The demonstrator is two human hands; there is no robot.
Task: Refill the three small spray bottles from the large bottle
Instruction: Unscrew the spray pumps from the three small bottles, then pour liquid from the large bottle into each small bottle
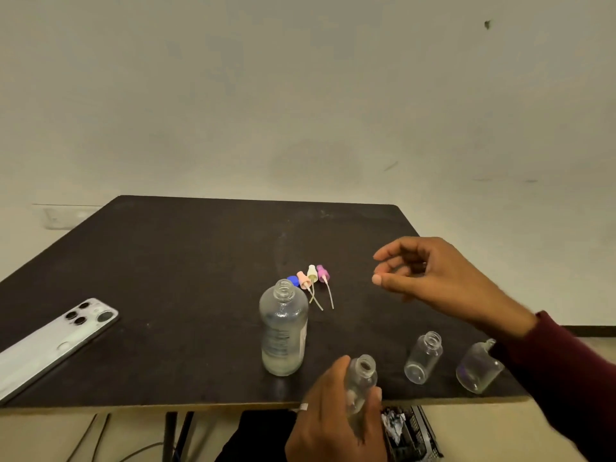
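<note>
**Bottle and Hand Positions at the Counter**

The left hand (333, 418) holds one small clear bottle (361, 381) at the near edge of the dark counter (166, 261). Its grip is clamped round the bottle body, thumb on one side and fingers on the other. The bottle neck is uncapped and points upward.

The right hand (430, 278) hovers above the counter, right of centre. Its grip is apart: the fingers are loosely curled and hold nothing.

The large bottle (283, 328) stands upright near the counter's middle, uncapped, with a low level of clear liquid at its base. Two further small bottles stand to the right near the front edge: the middle small bottle (423, 358) and the right small bottle (478, 368), the latter partly hidden by the maroon sleeve (566, 378). Both are uncapped.

Behind the large bottle lie a blue cap (292, 280) and three spray heads with dip tubes: pink (302, 280), cream (312, 274) and purple (322, 273), grouped closely together.

A phone (56, 341) lies face down at the left.
</note>
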